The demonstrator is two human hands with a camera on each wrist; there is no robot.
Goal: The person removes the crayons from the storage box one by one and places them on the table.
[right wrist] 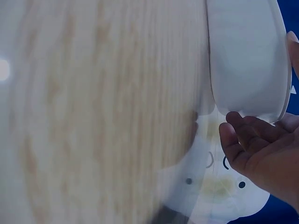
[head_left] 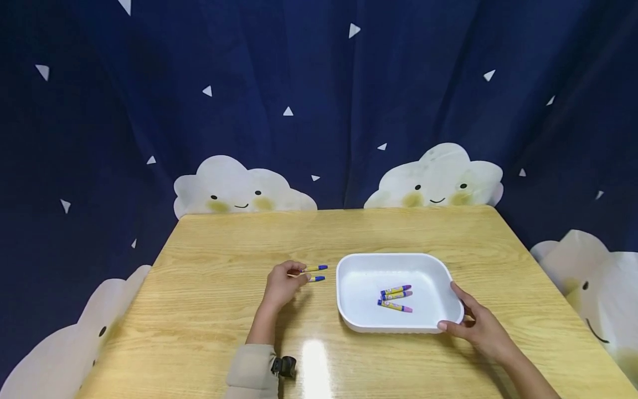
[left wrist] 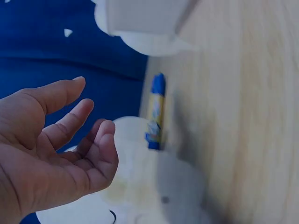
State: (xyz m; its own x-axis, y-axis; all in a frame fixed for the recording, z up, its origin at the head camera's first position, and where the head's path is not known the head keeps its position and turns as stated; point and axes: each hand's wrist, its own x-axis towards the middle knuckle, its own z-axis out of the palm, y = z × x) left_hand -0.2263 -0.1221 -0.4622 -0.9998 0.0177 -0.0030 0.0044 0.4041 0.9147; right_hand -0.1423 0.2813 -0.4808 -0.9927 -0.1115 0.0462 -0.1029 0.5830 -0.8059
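Two yellow-wrapped crayons with blue tips lie on the table to the left of the white plastic bin: the farther crayon [head_left: 321, 267] and the nearer crayon [head_left: 317, 279]. Over their left ends reaches my left hand [head_left: 284, 285], thumb and fingers apart. In the left wrist view a blue crayon [left wrist: 156, 112] lies beyond the left hand [left wrist: 65, 149], nothing between its fingers. My right hand [head_left: 480, 327] grips the bin [head_left: 349, 316] at its near right corner, thumb on the rim. In the right wrist view, the right hand's fingers [right wrist: 247, 133] bend at the bin's end [right wrist: 250, 60].
Inside the bin lie three crayons, one with a purple tip [head_left: 396, 289] and two pinkish ones, the nearest crayon [head_left: 396, 306] slightly apart. The wooden table [head_left: 199, 332] ends at a dark blue curtain [head_left: 319, 111] with white clouds.
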